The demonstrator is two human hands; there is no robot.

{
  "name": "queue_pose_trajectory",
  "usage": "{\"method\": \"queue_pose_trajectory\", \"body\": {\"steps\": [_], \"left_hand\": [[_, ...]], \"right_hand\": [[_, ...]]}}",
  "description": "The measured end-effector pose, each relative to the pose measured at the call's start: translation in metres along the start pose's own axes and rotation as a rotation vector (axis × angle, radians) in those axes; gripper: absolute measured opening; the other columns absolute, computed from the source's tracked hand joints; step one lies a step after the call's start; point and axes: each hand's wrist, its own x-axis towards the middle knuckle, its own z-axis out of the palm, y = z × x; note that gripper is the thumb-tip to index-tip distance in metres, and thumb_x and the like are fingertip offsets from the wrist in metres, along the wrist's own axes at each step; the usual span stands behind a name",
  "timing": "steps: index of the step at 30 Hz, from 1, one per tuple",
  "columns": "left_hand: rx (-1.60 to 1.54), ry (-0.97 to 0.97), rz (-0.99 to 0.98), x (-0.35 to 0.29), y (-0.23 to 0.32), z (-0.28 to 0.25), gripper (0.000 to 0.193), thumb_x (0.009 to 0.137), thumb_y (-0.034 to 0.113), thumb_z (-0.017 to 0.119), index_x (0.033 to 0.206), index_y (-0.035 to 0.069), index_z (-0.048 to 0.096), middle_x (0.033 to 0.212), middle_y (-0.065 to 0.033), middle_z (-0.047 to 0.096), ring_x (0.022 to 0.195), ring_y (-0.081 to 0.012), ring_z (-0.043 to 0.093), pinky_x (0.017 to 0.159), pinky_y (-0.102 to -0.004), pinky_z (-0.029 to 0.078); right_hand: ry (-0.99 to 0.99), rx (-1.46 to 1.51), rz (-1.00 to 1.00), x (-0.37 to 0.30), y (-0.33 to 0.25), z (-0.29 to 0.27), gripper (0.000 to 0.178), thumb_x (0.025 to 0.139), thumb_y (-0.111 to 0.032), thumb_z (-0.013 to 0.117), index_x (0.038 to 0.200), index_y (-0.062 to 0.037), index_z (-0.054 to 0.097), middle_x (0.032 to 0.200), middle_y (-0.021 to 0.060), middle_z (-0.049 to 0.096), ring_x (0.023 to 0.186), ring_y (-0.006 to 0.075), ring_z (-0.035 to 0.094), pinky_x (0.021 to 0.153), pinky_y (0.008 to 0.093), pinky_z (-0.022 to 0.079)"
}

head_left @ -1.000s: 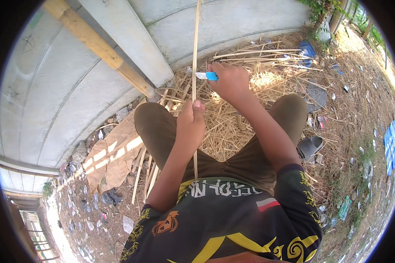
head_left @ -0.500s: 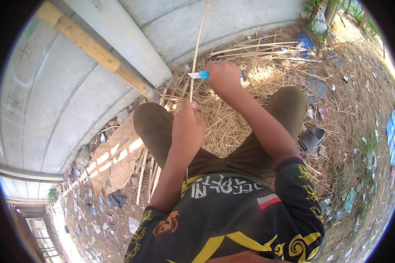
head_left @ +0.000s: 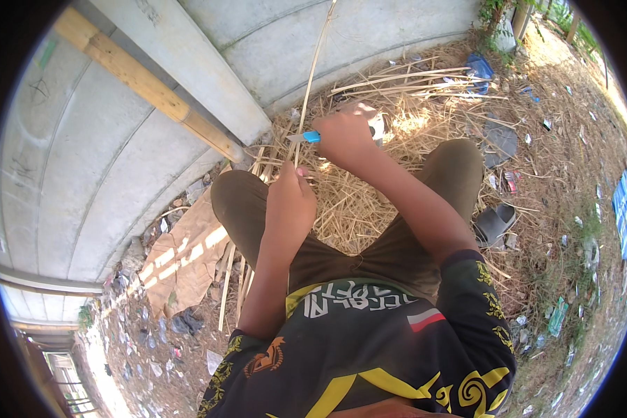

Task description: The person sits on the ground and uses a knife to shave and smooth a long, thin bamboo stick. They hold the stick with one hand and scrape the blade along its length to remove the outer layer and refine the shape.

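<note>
My left hand (head_left: 290, 205) is closed on a long, thin bamboo strip (head_left: 310, 80) that rises past it toward the wall. In my right hand (head_left: 347, 137) is a blue-handled utility knife (head_left: 311, 136), its blade pointing left. The blade lies against the strip, a little above my left thumb; whether it cuts in cannot be made out. Under both hands, between my bent knees, lies a heap of pale shavings (head_left: 355, 209).
A bamboo pole (head_left: 139, 76) leans by the concrete wall (head_left: 70, 153) at left. Several cut strips (head_left: 404, 83) lie beyond the shavings. Brown cardboard (head_left: 181, 258) is at left; a grey sandal (head_left: 494, 224) and a blue plastic bag (head_left: 479, 68) are at right.
Both hands have shifted slightly left. My right hand and the knife have come down along the strip, nearer to my left hand, which keeps its hold.
</note>
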Motion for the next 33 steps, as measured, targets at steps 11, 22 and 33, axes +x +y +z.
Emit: {"method": "queue_pose_trajectory", "body": {"steps": [11,22,33], "left_hand": [[0.133,-0.007,0.020,-0.021,0.000,0.009,0.019,0.104,0.014,0.044,0.103,-0.002,0.053,0.080,-0.0264,0.065,0.077,-0.0453,0.064,0.064,-0.0491,0.047],[0.216,-0.027,0.020,-0.034,0.004,-0.001,0.014,0.102,0.011,0.045,0.104,-0.002,0.051,0.082,-0.0284,0.066,0.080,-0.0477,0.065,0.067,-0.0532,0.049],[0.183,0.002,0.093,-0.042,0.002,-0.005,0.012,0.102,0.008,0.045,0.102,-0.001,0.052,0.079,-0.0271,0.064,0.077,-0.0473,0.064,0.063,-0.0518,0.047]], "right_hand": [[0.022,-0.022,0.231,0.011,0.027,0.008,0.010,0.082,-0.014,0.063,0.078,-0.0083,0.071,0.071,0.0137,0.071,0.067,0.0312,0.073,0.059,0.0422,0.056],[0.079,-0.063,0.250,0.014,0.022,-0.001,0.011,0.084,-0.014,0.063,0.080,-0.0089,0.072,0.074,0.0131,0.071,0.070,0.0308,0.073,0.060,0.0414,0.057],[0.012,-0.014,0.250,0.008,0.019,-0.018,0.012,0.086,-0.015,0.060,0.086,-0.0094,0.071,0.078,0.0124,0.072,0.075,0.0329,0.073,0.065,0.0439,0.056]]}}
